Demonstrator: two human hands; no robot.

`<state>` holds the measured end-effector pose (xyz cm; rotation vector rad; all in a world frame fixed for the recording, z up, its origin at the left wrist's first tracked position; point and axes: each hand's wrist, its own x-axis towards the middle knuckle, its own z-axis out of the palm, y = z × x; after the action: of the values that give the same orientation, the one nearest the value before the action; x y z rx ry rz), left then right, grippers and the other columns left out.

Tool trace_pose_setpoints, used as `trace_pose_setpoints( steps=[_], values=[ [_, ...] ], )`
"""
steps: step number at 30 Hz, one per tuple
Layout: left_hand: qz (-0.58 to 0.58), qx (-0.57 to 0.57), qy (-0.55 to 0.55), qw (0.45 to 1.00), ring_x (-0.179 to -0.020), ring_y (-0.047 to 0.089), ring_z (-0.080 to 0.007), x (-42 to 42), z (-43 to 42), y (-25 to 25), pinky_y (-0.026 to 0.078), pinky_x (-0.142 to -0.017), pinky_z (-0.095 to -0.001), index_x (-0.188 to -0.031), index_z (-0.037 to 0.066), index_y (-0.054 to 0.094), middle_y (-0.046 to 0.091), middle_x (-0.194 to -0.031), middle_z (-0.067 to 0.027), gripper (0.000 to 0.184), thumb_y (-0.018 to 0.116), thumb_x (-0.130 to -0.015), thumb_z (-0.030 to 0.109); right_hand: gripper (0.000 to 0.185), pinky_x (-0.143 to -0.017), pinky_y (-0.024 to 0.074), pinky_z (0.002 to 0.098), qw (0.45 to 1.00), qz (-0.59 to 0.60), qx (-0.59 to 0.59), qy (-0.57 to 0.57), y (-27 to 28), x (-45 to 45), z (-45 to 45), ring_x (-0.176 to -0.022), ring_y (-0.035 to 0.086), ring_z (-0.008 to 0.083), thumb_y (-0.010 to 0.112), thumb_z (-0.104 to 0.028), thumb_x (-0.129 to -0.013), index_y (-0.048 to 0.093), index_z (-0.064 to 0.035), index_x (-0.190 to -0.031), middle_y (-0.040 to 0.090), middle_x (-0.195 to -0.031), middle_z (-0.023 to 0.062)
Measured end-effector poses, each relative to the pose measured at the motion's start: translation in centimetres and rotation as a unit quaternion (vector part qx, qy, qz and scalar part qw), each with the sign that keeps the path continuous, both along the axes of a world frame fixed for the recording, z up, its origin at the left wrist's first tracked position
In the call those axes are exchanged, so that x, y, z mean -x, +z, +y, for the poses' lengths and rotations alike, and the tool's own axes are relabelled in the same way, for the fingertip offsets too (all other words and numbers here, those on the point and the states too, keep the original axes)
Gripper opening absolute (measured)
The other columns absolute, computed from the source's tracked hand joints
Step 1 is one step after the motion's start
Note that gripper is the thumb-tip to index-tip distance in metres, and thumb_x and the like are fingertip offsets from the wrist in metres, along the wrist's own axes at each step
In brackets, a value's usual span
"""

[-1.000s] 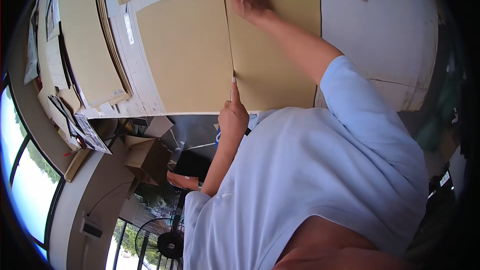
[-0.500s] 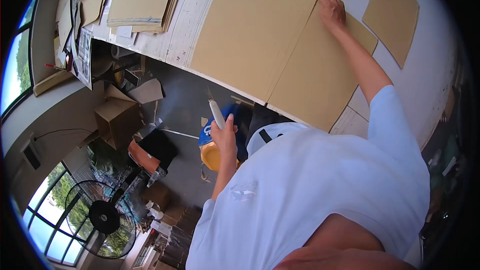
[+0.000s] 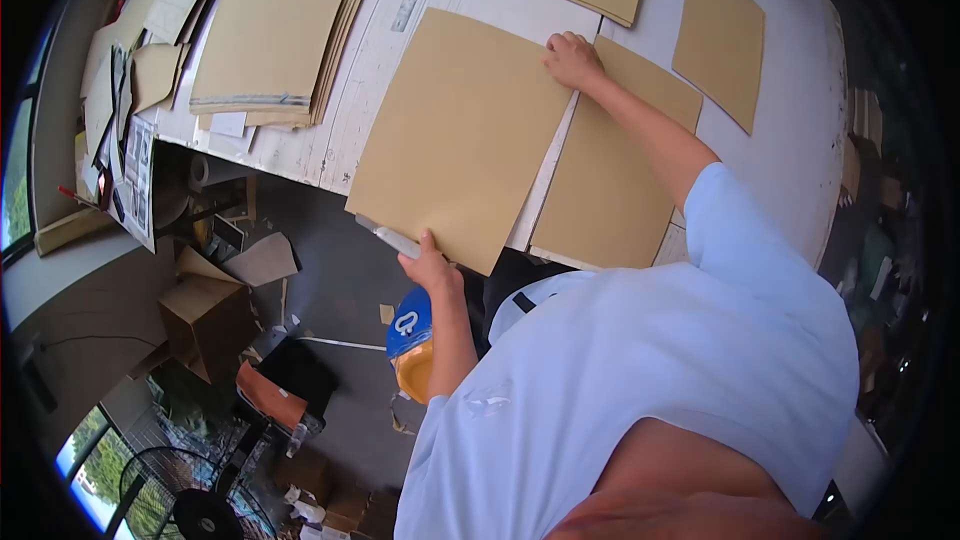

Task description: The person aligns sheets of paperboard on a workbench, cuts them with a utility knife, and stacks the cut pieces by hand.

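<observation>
left hand (image 3: 437, 268) grips a cutter (image 3: 398, 242), right hand (image 3: 573, 62) the larger brown sheet (image 3: 460, 130) lying between them

Head camera: one wide, round-edged view from the wearer's head, facing forward and down
Shirt (image 3: 640, 370): nearest, filling lower right
Table (image 3: 780, 170): farther off, seen from above, across the top
Floor (image 3: 345, 290): below table height, left
Fan (image 3: 205, 513): cropped, bottom left

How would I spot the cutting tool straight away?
Find the big white table, then the brown board jutting past its near edge. There, the person's left hand grips the cutter: a slim tool with a pale handle, unlike the broad, flat brown board beside it.
</observation>
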<state>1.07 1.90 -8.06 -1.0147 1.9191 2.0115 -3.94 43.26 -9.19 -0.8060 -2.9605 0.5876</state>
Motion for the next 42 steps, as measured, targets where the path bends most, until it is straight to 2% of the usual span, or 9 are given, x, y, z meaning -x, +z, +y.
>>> trace_pose_setpoints(
  steps=[2,9,15,18,23,31,37,40,42],
  values=[
    [-0.009,0.012,0.006,1.000,-0.101,0.063,-0.0296,1.2,-1.4,3.2,0.057,-0.082,-0.0410,-0.124,-0.002,0.040,0.057,-0.119,-0.0180,0.040,0.059,-0.088,-0.006,0.028,-0.085,0.0479,0.0439,0.997,-0.003,0.082,-0.012,-0.3,-1.3,-1.3,-0.097,0.060,0.0330,0.060,-0.033,-0.082,0.062,-0.0071,-0.094,0.063,-0.099,0.0147],
    [0.164,0.139,-0.119,0.969,-0.087,0.065,-0.0234,4.3,-5.2,8.5,0.053,-0.075,-0.0361,-0.113,-0.003,0.054,0.064,-0.102,-0.0132,0.029,0.063,-0.087,0.001,0.027,-0.074,0.0502,0.0408,0.960,-0.104,0.257,-0.037,-1.6,-4.5,-6.6,-0.086,0.064,0.0299,0.069,-0.025,-0.070,0.063,-0.0052,-0.086,0.066,-0.087,0.0146],
    [0.256,0.314,-0.276,0.872,-0.076,0.059,-0.0164,10.2,1.1,14.9,0.048,-0.068,-0.0324,-0.097,-0.002,0.059,0.064,-0.086,-0.0081,0.026,0.068,-0.084,0.018,0.020,-0.066,0.0468,0.0364,0.916,0.095,0.356,-0.156,1.3,-7.8,-7.7,-0.071,0.060,0.0192,0.072,-0.019,-0.078,0.061,-0.0029,-0.082,0.062,-0.073,0.0086],
    [0.301,0.190,-0.346,0.868,-0.075,0.059,-0.0151,15.9,6.1,13.6,0.048,-0.068,-0.0311,-0.094,-0.001,0.061,0.065,-0.084,-0.0061,0.023,0.068,-0.085,0.018,0.015,-0.060,0.0435,0.0299,0.876,0.196,0.378,-0.227,2.0,-9.6,-4.2,-0.065,0.052,0.0096,0.068,-0.014,-0.084,0.059,-0.0012,-0.083,0.058,-0.068,0.0025],
    [0.305,0.082,-0.445,0.838,-0.071,0.054,-0.0098,25.9,18.2,10.5,0.044,-0.064,-0.0272,-0.089,0.001,0.061,0.062,-0.079,-0.0030,0.019,0.068,-0.083,0.017,0.015,-0.058,0.0410,0.0288,0.842,0.265,0.307,-0.357,4.3,-11.6,2.9,-0.064,0.049,0.0088,0.068,-0.013,-0.083,0.059,-0.0009,-0.081,0.057,-0.068,0.0018],
    [0.325,0.082,-0.502,0.797,-0.062,0.049,-0.0098,39.6,36.5,9.0,0.042,-0.059,-0.0289,-0.081,0.004,0.059,0.059,-0.069,0.0005,0.015,0.070,-0.078,0.015,0.013,-0.058,0.0400,0.0260,0.809,0.329,0.268,-0.407,8.3,-7.0,10.9,-0.065,0.048,0.0073,0.067,-0.013,-0.086,0.059,-0.0023,-0.085,0.055,-0.070,-0.0028],
    [0.346,0.091,-0.510,0.782,-0.061,0.058,-0.0301,47.3,44.0,6.9,0.047,-0.064,-0.0404,-0.075,0.002,0.054,0.061,-0.067,-0.0146,0.023,0.066,-0.072,0.021,0.010,-0.061,0.0439,0.0272,0.768,0.337,0.320,-0.440,7.1,-1.0,16.5,-0.070,0.052,0.0085,0.065,-0.011,-0.088,0.060,-0.0027,-0.088,0.058,-0.080,0.0002],
    [0.314,0.136,-0.504,0.793,-0.063,0.056,-0.0186,49.2,45.8,1.5,0.047,-0.064,-0.0356,-0.080,0.004,0.060,0.062,-0.070,-0.0076,0.017,0.068,-0.074,0.017,0.011,-0.064,0.0468,0.0280,0.754,0.303,0.349,-0.466,3.1,0.3,18.4,-0.074,0.056,0.0102,0.065,-0.012,-0.088,0.060,-0.0024,-0.091,0.060,-0.084,0.0022],
    [0.282,0.183,-0.528,0.780,-0.069,0.061,-0.0388,49.3,45.6,-2.1,0.048,-0.068,-0.0442,-0.076,0.003,0.055,0.064,-0.071,-0.0183,0.022,0.065,-0.070,0.021,0.009,-0.062,0.0459,0.0265,0.753,0.261,0.349,-0.493,0.1,0.7,18.6,-0.072,0.056,0.0093,0.062,-0.014,-0.092,0.059,-0.0061,-0.092,0.061,-0.081,0.0004]
  ],
)
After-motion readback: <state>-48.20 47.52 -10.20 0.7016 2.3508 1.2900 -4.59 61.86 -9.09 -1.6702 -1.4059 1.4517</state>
